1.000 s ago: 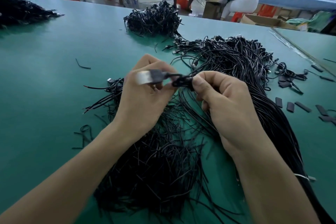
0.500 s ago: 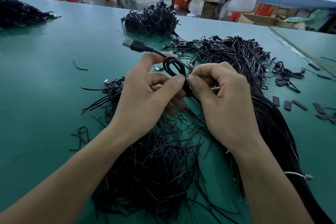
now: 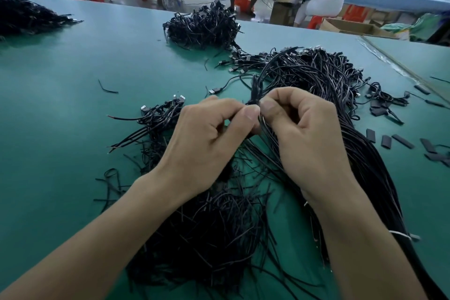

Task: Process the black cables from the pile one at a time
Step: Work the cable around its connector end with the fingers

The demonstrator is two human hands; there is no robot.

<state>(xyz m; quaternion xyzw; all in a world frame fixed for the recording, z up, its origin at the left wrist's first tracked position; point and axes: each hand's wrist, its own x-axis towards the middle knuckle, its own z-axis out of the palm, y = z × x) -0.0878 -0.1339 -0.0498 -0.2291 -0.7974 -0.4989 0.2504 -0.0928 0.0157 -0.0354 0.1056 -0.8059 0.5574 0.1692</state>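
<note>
Pinching the black cable between thumb and forefinger of both hands, the person is now holding it as a tight, narrow fold standing up just beyond the knuckles, where half a second ago it was showing as an open round loop. The left hand and right hand are meeting thumb-tip to thumb-tip, their fingers curling in and gripping the base of the fold, while the remaining ones are tucking loosely toward the palms. The cable's USB plug, which was sticking up in the air to the left a moment back, is now lying low by the worktop, its lead arcing back up into the fold. I am reading this as the winding step nearing its end: the coil is being squeezed flat, probably to be bound or set aside, though whatever is securing it is hiding behind the thumbs. Just beyond the hands the big pile of unwound cables is sweeping down the right side under the right forearm and looking barely reduced, so most of the job is probably remaining. To the left a small heap of plug-ended cables is lying near the left hand, a loose tangle of thin strands is spreading beneath both wrists, and short black sleeves are sitting scattered well off to the right.
</note>
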